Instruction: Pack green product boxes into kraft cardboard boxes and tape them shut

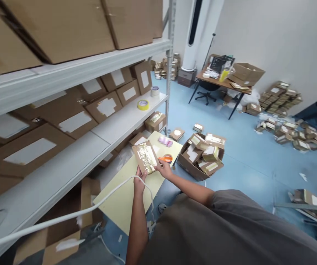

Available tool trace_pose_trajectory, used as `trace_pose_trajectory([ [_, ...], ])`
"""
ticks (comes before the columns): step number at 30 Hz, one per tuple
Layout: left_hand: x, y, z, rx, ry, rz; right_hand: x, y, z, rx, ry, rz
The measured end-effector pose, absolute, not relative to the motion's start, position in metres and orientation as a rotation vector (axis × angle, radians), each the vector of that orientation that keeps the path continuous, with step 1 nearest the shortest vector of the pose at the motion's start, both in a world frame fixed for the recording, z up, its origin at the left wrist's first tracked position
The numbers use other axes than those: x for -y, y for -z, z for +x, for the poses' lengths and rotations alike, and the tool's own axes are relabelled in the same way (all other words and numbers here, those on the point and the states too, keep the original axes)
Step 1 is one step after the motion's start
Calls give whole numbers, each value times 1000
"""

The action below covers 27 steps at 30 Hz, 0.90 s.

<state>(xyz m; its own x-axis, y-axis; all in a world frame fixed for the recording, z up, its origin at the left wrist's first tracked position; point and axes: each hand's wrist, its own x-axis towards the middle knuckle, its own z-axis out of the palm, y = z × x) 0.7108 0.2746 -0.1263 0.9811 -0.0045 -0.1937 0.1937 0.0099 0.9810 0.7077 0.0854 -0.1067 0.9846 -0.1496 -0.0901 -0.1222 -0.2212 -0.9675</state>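
A flat brown cardboard box (146, 156) with shiny, crinkled tape on its face is held up over a pale yellow tabletop (119, 202). My left hand (140, 181) grips its lower edge, fingers partly behind it. At the lower right corner, my right hand (164, 170) is closed on the same box. Just beyond the right hand lies an orange ring-shaped thing (168, 158), whose kind I cannot make out. A pixelated pinkish-purple item (165, 141) is at the table's far end. A white cable (103, 200) passes in front of my left wrist.
To the left, a metal shelf (92, 147) carries cardboard boxes, a yellow tape roll (143, 105) and a pale tape roll (155, 91). An open carton (187, 167) full of small parcels stands right of the table. Farther back are a brown desk (219, 82) and parcel piles (278, 97).
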Motion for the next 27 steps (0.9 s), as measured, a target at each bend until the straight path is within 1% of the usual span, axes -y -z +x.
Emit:
trace_pose_trajectory([
  [5,-180,104,747,89,298,1580,-5,93,701,-439,267,-1861],
  [8,-119,99,761,176,383,1579,47,92,695,-540,344,-1857],
  [16,67,105,790,375,648,1575,199,115,676,-946,619,-1848],
  [23,232,119,803,489,893,1605,331,133,665,-1225,582,-1761],
  [27,284,128,818,388,894,1729,389,141,669,-1211,486,-1893],
])
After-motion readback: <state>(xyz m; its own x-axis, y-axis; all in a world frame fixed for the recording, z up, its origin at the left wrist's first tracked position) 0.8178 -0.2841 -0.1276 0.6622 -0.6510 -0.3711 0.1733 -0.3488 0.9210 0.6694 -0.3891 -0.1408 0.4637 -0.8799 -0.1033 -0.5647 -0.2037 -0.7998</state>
